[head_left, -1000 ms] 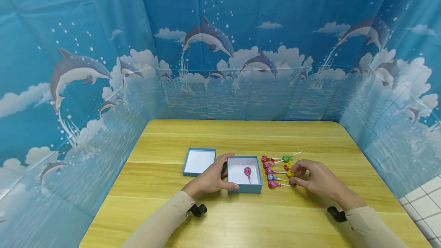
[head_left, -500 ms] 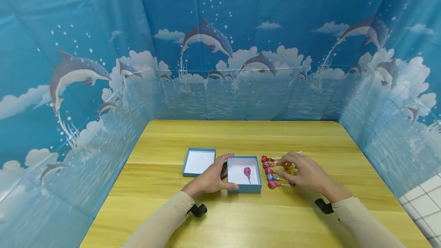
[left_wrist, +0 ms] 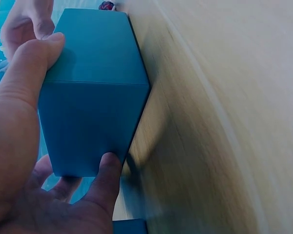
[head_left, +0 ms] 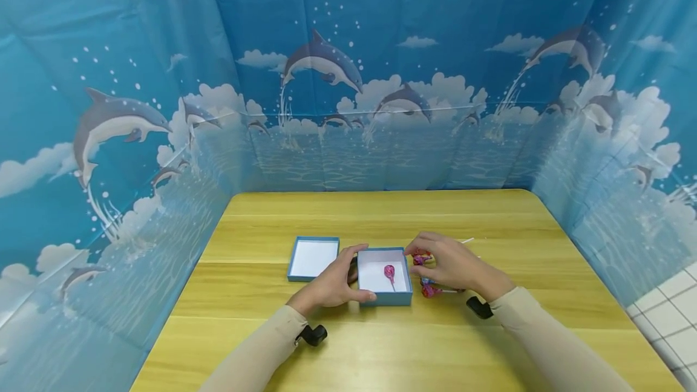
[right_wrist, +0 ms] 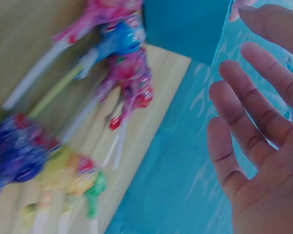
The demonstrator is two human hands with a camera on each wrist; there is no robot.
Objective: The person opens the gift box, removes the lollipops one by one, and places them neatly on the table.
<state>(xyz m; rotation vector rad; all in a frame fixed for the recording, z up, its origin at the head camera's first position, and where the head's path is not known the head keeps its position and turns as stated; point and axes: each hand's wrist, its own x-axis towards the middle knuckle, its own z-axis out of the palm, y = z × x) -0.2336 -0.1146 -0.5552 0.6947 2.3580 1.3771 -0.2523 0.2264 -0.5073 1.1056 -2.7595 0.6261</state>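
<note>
A blue box (head_left: 388, 299) with a white inside stands on the wooden table, and one pink lollipop (head_left: 389, 271) lies in it. My left hand (head_left: 334, 280) grips the box, its thumb on the front wall and its fingers around the left side and back. Over the lollipops (head_left: 430, 291) beside the box hovers my right hand (head_left: 449, 262), fingertips near the box's right rim. Its fingers (right_wrist: 256, 112) look extended in the right wrist view, with no object seen in them. That view shows pink, blue, purple, yellow and green wrappers.
The shallow blue lid (head_left: 314, 258), white inside, lies left of the box on the table (head_left: 348, 356). A blue dolphin-print curtain (head_left: 348, 156) hangs around the back and sides.
My right hand has moved left, from the right-hand row of lollipops across to the box's right rim. The left hand and the box have stayed in place.
</note>
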